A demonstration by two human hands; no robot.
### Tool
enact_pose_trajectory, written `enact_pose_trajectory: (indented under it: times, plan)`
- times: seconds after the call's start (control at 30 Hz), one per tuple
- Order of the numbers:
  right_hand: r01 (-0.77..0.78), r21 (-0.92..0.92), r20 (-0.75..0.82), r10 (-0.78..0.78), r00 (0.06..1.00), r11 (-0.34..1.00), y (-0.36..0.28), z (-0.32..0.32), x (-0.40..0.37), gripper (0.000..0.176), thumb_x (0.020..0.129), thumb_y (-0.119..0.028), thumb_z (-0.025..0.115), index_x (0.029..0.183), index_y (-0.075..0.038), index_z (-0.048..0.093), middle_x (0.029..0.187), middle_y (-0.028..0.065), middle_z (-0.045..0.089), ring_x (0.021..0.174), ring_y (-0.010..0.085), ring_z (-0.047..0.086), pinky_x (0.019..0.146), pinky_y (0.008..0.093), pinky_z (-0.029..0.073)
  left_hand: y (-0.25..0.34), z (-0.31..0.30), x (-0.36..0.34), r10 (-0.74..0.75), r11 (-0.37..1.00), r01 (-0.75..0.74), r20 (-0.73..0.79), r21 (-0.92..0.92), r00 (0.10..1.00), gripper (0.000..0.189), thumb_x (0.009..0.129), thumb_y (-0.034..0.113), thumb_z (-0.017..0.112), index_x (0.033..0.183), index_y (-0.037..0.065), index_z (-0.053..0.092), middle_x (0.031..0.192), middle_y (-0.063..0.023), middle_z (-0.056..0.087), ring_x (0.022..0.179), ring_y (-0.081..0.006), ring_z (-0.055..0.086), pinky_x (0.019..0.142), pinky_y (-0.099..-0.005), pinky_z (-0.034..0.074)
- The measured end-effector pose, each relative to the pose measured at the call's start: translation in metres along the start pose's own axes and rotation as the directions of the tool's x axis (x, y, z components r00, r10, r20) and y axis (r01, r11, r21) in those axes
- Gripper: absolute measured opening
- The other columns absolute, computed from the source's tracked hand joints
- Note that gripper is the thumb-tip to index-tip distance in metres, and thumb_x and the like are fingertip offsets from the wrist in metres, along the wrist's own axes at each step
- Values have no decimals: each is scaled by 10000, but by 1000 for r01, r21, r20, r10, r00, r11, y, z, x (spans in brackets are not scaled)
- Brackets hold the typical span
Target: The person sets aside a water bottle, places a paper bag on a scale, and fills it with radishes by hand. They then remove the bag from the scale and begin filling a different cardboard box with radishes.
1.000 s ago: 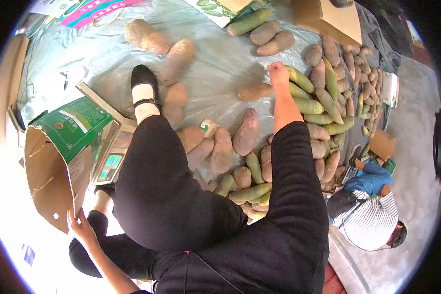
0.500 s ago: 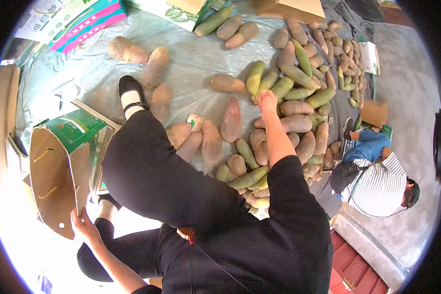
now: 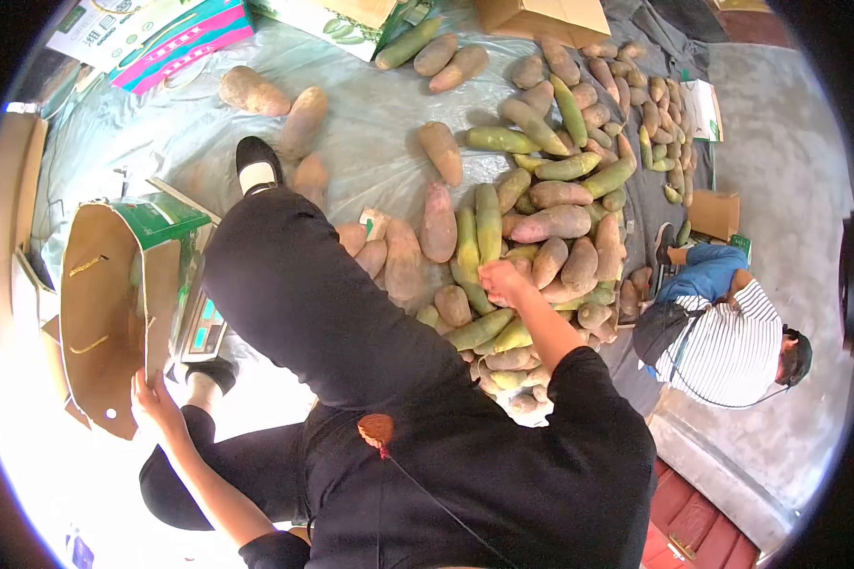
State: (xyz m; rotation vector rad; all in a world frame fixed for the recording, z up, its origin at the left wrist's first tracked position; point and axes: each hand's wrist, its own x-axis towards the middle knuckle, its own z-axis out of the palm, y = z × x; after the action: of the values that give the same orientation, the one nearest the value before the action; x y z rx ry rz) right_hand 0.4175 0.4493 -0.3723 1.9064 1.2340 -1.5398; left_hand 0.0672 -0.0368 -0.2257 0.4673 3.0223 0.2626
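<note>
My left hand (image 3: 157, 408) pinches the lower rim of a tall green cardboard box (image 3: 171, 220), whose open mouth and brown inside face me. Two cord handles show inside the box. My right hand (image 3: 505, 283) is closed on the near end of a long green radish (image 3: 488, 223) at the left side of a large pile. Another yellow-green radish (image 3: 468, 242) lies right beside it. Around my hand are more radishes, some green, others brown with soil, such as a pinkish-brown one (image 3: 550, 223).
A scale (image 3: 204, 327) with a lit display stands behind the box. Loose radishes (image 3: 253, 92) lie on the plastic sheet (image 3: 370, 114). Printed cartons (image 3: 180, 47) and an open brown box (image 3: 546, 21) are at the back. Another person (image 3: 726, 351) in a striped shirt sits at right.
My right hand has moved toward me, and a green radish now points away from it. Some radishes at the pile's left side lie differently. My left hand keeps the box rim.
</note>
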Motion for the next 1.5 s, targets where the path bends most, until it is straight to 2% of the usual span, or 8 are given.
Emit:
enact_pose_trajectory:
  times: [0.3,0.6,0.77,0.83,0.87,1.0,1.33,1.5]
  plan:
    - [-84,-238,349,166,922,968,-6,-2,-23,162,896,-223,512,765,-127,512,614,-39,438,460,87,358,542,304,447,-5,1,0,-26,1000,26,36,-11,999,156,835,114,568,934,-5,587,861,-170,601,780,-341,593,671,-398,462]
    - [200,-558,579,205,789,805,-14,27,-18,270,883,-310,554,829,-51,610,729,62,627,555,144,551,527,307,484,-13,6,0,-19,1000,19,33,-12,999,157,821,101,582,946,7,592,858,-157,603,771,-317,602,663,-388,468]
    - [474,-408,359,-340,869,780,-80,8,21,295,831,-345,601,863,-52,623,714,54,646,592,146,593,516,300,479,-9,5,0,-24,1000,24,26,-7,999,145,817,83,579,938,2,588,860,-149,603,772,-316,601,663,-384,468]
    - [740,-560,240,-782,575,372,-90,-18,92,199,777,-272,614,791,-81,669,765,133,659,720,283,639,684,398,499,-5,4,-1,-45,999,45,32,10,998,137,818,76,577,931,-1,585,859,-145,604,773,-315,601,665,-384,468]
    - [564,-807,205,-811,549,178,-104,-33,126,183,782,-262,596,835,-107,677,819,166,653,832,335,623,746,430,491,-1,3,-1,-49,999,49,21,-2,999,140,821,76,573,935,-4,584,865,-149,603,777,-319,599,673,-384,466]
    - [85,-939,-208,-743,636,335,-180,-63,99,392,765,-257,665,1115,-105,576,1092,161,586,1022,341,563,857,409,470,0,1,-3,-52,998,51,21,23,998,161,838,73,558,972,-14,579,896,-170,600,803,-328,594,698,-382,463]
    - [-105,-887,-379,-579,722,449,-240,-88,123,817,786,-184,616,1447,-226,138,1481,26,227,1376,257,180,1049,444,327,-15,6,-5,-151,984,157,72,-84,986,159,861,54,547,1000,-21,564,882,-163,592,819,-303,589,716,-369,460]
    - [-163,-880,-406,-529,745,446,-248,-81,117,826,788,-226,635,1448,-247,138,1418,55,314,1309,276,288,987,529,343,-9,2,-4,-149,988,151,76,-26,986,165,856,69,564,992,-24,566,882,-164,592,821,-307,587,721,-376,462]
